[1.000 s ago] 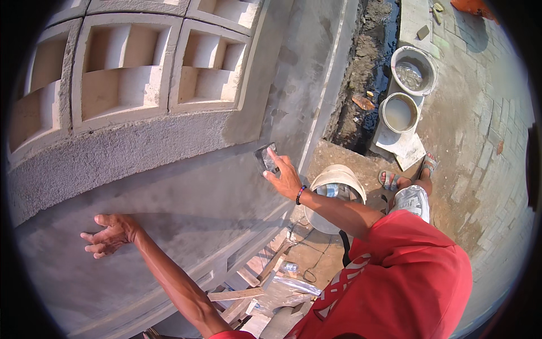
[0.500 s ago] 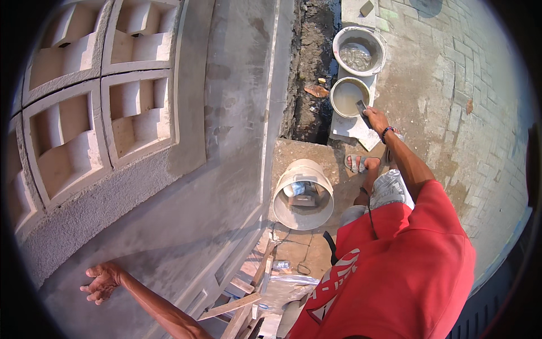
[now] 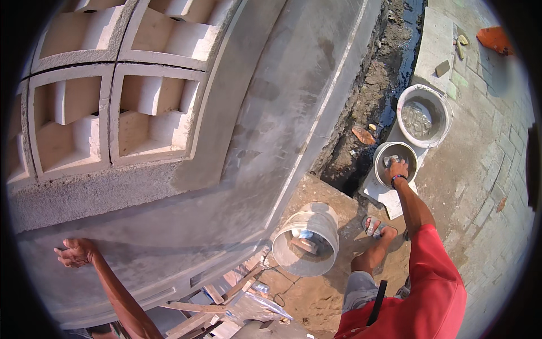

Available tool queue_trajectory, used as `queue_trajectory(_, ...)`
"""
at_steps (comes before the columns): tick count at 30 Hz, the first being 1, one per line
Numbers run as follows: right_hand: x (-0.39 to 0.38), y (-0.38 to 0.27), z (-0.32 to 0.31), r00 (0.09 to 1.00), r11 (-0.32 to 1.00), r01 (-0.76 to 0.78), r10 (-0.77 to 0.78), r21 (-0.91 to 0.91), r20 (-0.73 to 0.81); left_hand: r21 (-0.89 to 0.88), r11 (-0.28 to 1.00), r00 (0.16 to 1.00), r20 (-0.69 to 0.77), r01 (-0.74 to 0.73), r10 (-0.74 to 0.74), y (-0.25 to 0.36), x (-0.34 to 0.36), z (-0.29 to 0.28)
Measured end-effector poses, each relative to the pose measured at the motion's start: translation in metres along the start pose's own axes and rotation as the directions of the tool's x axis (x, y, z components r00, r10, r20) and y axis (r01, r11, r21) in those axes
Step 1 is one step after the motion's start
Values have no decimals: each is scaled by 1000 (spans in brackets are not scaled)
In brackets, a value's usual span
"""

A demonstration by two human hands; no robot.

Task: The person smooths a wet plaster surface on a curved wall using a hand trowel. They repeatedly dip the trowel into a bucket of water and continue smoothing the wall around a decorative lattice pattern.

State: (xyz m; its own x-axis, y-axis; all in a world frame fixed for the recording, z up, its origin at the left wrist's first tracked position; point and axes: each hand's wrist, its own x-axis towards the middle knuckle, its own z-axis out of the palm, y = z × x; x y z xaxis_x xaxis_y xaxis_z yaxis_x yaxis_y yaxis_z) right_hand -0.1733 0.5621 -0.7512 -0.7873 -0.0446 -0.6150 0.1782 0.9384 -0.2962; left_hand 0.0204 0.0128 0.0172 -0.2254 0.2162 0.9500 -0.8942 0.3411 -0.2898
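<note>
My left hand (image 3: pixel 76 253) is at the grey plastered wall (image 3: pixel 169 248), its bent fingers apart and nothing in them. Whether its fingertips press on the plaster I cannot tell. My right arm stretches forward, and my right hand (image 3: pixel 398 168) is down inside the smaller round bucket (image 3: pixel 379 167). Its fingers are closed; what they hold is mostly hidden by the hand, with a pale patch showing beside the fingertips. Just beyond stands a larger bucket (image 3: pixel 446 125) with murky, greyish contents.
A tipped whitish bucket (image 3: pixel 280 240) with blocks inside lies near my feet. A muddy trench (image 3: pixel 361 141) runs along the wall base. Openwork blocks (image 3: pixel 107 116) top the wall at left. Wooden planks (image 3: pixel 192 308) lie below, paving (image 3: pixel 480 186) at right.
My right hand has gone from the bucket's rim, where it held a dark flat tool, down into the bucket. The view has shifted; my left hand stays by the wall.
</note>
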Motion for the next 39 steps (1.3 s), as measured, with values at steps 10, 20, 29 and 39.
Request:
queue_trajectory(10, -3, 26, 11, 999, 992, 36, -34, 125, -21, -13, 1000, 1000, -2, 25, -25, 7, -5, -9)
queue_trajectory(20, 6, 26, 14, 982, 987, 77, -51, -143, 181, -60, 994, 996, 21, 89, -88, 27, -3, -15)
queue_trajectory(29, -63, 45, -47, 993, 878, 8, 49, 479, -105, -97, 993, 998, -5, 62, -63, 19, -5, -11)
queue_trajectory(39, -161, -211, -146, 840, 51, 412, -407, 910, -358, -135, 983, 991, 55, 128, -122, 31, -5, -16)
